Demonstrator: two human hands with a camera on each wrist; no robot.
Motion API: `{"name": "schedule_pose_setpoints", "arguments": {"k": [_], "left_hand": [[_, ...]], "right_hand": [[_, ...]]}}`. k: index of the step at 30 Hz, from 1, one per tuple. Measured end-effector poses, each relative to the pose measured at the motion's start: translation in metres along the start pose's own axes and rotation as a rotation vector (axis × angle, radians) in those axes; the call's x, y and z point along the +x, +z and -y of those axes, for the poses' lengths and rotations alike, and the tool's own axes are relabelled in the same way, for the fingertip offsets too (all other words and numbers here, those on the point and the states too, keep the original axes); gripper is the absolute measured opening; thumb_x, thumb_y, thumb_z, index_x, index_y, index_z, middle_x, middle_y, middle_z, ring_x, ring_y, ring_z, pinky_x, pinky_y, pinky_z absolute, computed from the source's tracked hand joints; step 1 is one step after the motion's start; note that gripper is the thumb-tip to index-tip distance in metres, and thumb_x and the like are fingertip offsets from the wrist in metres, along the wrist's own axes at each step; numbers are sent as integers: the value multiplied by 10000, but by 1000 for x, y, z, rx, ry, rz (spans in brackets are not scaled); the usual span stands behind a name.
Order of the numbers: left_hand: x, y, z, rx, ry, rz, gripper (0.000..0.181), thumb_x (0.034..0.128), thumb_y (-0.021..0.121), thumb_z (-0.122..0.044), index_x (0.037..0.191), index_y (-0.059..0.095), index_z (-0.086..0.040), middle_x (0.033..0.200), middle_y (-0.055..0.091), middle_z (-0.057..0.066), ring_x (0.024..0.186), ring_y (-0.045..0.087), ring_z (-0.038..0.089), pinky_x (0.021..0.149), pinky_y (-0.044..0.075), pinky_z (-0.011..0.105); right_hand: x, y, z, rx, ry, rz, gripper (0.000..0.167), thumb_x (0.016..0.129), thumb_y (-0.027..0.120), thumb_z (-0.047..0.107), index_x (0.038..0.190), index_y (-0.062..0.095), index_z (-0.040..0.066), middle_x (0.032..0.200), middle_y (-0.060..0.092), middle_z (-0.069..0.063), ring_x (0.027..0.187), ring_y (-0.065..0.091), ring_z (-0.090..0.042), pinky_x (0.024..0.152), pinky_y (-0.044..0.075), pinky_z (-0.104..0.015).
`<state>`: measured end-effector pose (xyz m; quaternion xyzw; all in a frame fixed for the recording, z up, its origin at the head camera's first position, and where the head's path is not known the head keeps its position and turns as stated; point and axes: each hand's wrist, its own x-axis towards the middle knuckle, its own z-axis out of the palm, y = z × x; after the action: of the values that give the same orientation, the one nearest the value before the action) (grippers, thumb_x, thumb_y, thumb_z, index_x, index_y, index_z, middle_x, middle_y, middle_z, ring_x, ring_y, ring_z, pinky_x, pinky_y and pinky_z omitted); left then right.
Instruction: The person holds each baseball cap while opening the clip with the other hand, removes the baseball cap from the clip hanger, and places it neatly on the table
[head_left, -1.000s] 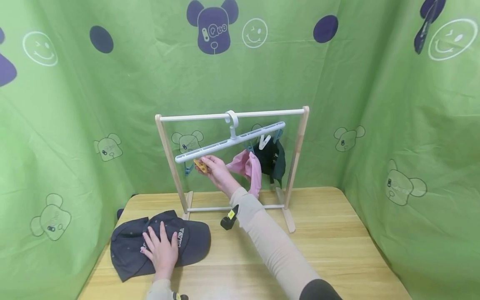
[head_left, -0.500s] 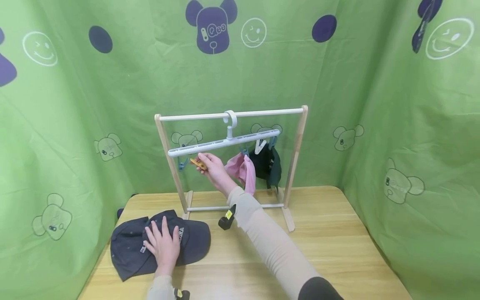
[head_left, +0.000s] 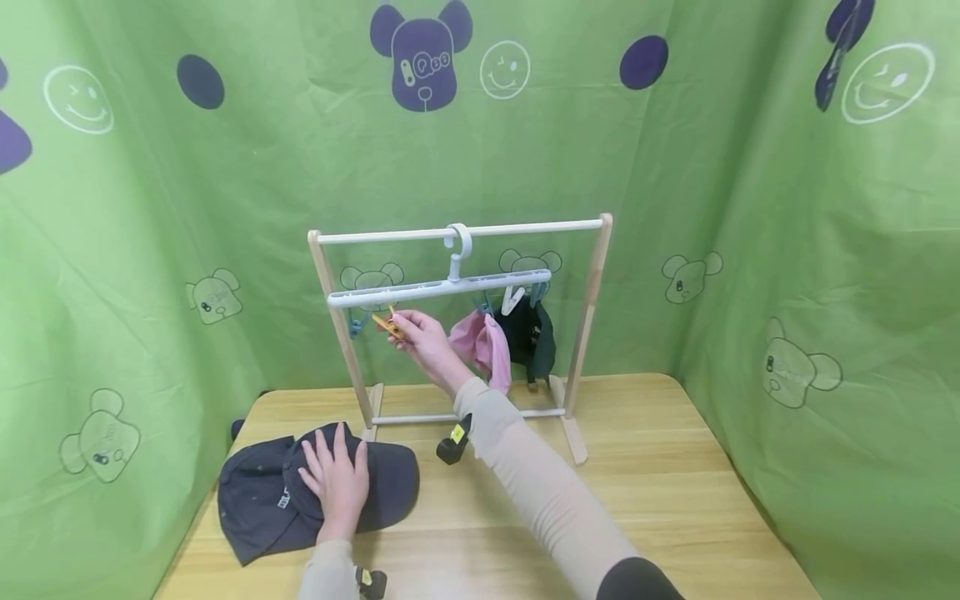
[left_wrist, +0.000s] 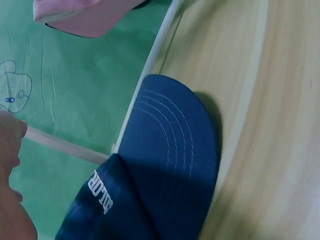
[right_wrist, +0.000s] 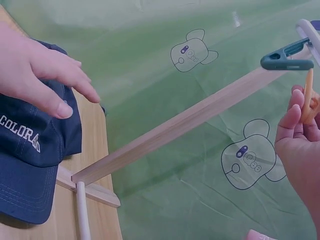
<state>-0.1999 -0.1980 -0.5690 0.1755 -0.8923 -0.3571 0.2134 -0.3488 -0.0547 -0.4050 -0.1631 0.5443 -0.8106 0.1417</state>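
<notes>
navy baseball cap (head_left: 294,510) on the wooden table (head_left: 645,500), long axis crosswise, brim (head_left: 393,483) toward the person's right, left hand (head_left: 342,483) spread loosely over it, right hand (head_left: 431,343) pinching an orange clothespin (head_left: 389,326) below the hanger (head_left: 427,291)

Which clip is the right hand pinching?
The orange clip: the right hand pinches it, whereas the white clip and the blue-green clips hang from the hanger, outside that grip.

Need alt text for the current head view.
A person's right hand pinches a yellow clip below a white hanger on a wooden rack; the left hand is over a navy cap on the table. A pink item and a dark item hang from the hanger's right half.
</notes>
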Motion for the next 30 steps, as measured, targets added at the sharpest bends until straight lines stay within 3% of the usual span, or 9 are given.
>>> {"name": "schedule_pose_setpoints", "arguments": {"k": [10, 20, 30], "left_hand": [[9, 2, -14, -43, 40, 14, 551, 980, 534, -340, 1452, 416, -83, 1580, 195, 268, 1493, -22, 450, 1123, -39, 720], [17, 4, -30, -88, 89, 5, 502, 978, 540, -294, 1419, 444, -75, 1510, 334, 255, 1470, 106, 458, 1122, 18, 720], [19, 7, -50, -175, 157, -48, 457, 963, 556, -269, 1375, 504, -79, 1435, 461, 213, 1418, 275, 424, 1125, 78, 711]], "right_hand": [[-8, -5, -2, -17, -37, 35, 321, 978, 502, 28, 1269, 507, -107, 909, 679, 25, 791, 619, -73, 760, 533, -178], [-14, -24, 0, 26, -93, -82, 256, 977, 538, 84, 1198, 579, -38, 890, 693, -8, 826, 635, -125, 802, 556, -217], [-25, -49, 19, 90, -112, -118, 164, 974, 523, 42, 1107, 599, -17, 856, 694, -28, 802, 631, -141, 766, 553, -216]]}}
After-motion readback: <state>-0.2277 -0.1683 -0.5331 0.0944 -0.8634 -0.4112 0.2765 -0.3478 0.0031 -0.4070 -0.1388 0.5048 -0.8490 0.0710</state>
